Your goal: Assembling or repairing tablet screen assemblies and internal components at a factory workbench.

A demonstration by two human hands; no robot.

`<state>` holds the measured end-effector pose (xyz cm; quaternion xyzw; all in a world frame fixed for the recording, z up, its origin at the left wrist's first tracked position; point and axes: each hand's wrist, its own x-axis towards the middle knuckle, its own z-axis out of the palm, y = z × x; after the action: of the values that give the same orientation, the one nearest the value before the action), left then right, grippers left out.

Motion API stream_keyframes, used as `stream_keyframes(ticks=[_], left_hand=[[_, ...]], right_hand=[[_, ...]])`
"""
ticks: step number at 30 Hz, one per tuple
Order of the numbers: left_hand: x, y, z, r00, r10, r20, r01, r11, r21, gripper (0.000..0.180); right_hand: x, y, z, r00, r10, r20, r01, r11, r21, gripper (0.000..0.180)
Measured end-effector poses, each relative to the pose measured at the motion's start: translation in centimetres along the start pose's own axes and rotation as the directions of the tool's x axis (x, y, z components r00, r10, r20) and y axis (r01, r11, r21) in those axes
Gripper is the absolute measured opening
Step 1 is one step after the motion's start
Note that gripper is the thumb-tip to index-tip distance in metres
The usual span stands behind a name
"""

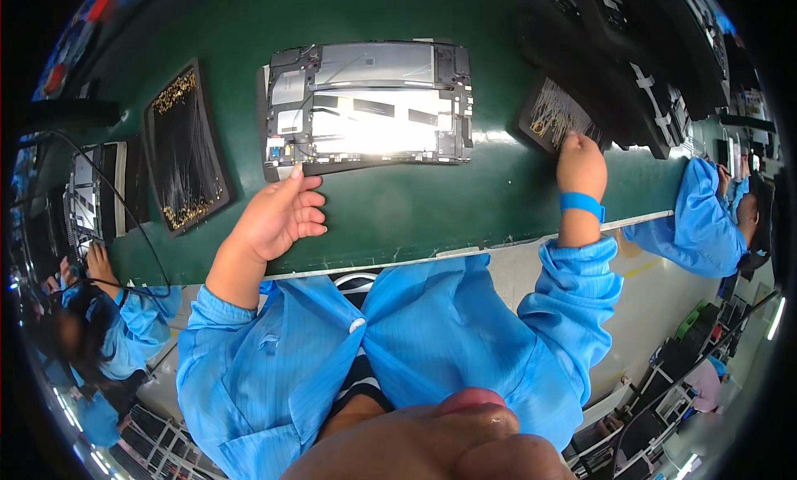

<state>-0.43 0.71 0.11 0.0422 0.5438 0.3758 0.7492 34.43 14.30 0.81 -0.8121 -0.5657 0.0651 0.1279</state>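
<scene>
Opened tablet chassis [368,106] lies flat, back cover off, on the green bench [432,206]; shiny plate + cables exposed, glare on the middle.

L hand [278,217]: just below the chassis' lower-left corner, fingers loosely curled, thumb tip touching the chassis bottom edge. Not gripping anything.

R hand [580,164]: right of the chassis, well apart from it. Fingers bent down onto the small black tray [554,115] of thin gold-tipped parts, pinching at its near edge; can't tell if a part is actually held. Blue wrist strap [581,204] on that wrist.

Left of the chassis: larger black tray [184,148] w/ gold-tipped flex strips, untouched.

Beyond the small tray, upper right of the chassis: stack of dark frames [639,56].

Co-workers in blue smocks at far left [116,314] and far right [701,222] of the bench.
</scene>
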Motion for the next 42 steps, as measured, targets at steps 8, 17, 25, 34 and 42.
stream_keyframes(ticks=[8,17,25,34,42], left_hand=[[-2.0,-2.4,2.1,0.923,0.378,-0.066,-0.240,0.704,0.668,0.037],[-2.6,-1.5,6.4,0.183,0.519,0.835,-0.697,-0.531,0.482,0.031],[2.2,-1.2,7.4,0.200,0.687,0.698,-0.505,-0.538,0.675,0.020],[4.0,-0.6,7.5,0.384,0.661,0.644,-0.467,-0.463,0.753,0.021],[4.1,-0.3,7.7,0.413,0.648,0.640,-0.457,-0.461,0.761,0.020]], right_hand=[[-6.8,-2.2,-4.1,0.984,-0.167,0.055,0.138,0.927,0.348,0.027],[-11.9,-7.3,-2.9,0.270,-0.831,0.487,0.000,0.506,0.863,0.018],[-11.0,-8.2,0.6,0.696,-0.346,0.629,-0.562,0.281,0.777,0.027],[-9.6,-10.4,2.7,0.979,-0.186,0.086,-0.039,0.243,0.969,0.041],[-9.6,-9.5,5.4,0.970,-0.236,-0.057,0.117,0.253,0.960,0.026]])
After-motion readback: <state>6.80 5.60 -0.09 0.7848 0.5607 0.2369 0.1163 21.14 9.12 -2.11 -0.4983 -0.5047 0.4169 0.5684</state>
